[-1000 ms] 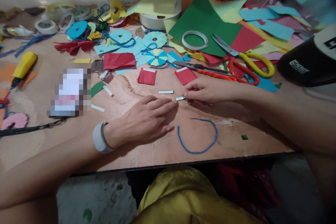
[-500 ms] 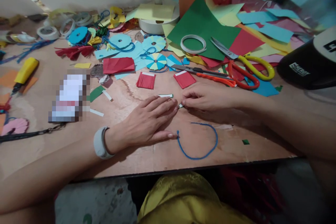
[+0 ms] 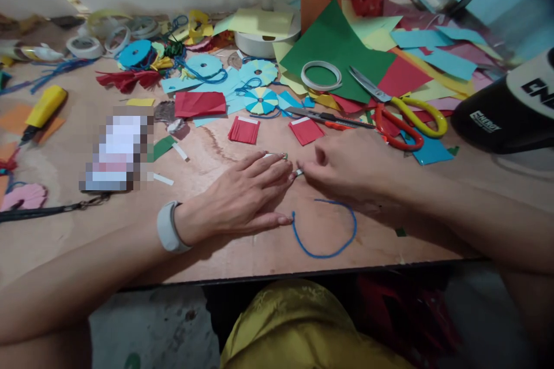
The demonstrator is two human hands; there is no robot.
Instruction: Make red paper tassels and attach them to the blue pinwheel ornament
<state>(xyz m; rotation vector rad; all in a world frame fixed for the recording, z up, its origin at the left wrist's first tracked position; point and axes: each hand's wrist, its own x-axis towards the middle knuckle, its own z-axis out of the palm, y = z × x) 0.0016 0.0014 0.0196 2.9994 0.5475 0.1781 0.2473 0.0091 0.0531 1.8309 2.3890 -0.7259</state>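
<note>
My left hand (image 3: 253, 193) lies flat on the wooden table, fingers stretched out and thumb apart. Beneath its fingertips is a small green paper piece with a white edge (image 3: 275, 155), mostly covered. My right hand (image 3: 341, 164) is curled, its fingertips at a short white strip (image 3: 298, 172) that pokes out from my left fingers. How the strip joins the covered piece is hidden. A blue cord (image 3: 326, 255) lies in an open loop nearer me, one end by my left thumb. Just beyond my hands are two red paper pieces (image 3: 243, 131) (image 3: 306, 131) with white top strips.
Scissors (image 3: 392, 101), a utility knife (image 3: 333, 118) and a tape roll (image 3: 321, 75) lie beyond my right hand. A black cup (image 3: 497, 109) stands at right. A phone (image 3: 116, 153) and a yellow-handled tool (image 3: 45, 108) lie left. Coloured paper (image 3: 333, 49) covers the back.
My right hand has curled more and tilted at the white strip, its knuckles raised. My left hand stays flat in place. The whole view has shifted slightly.
</note>
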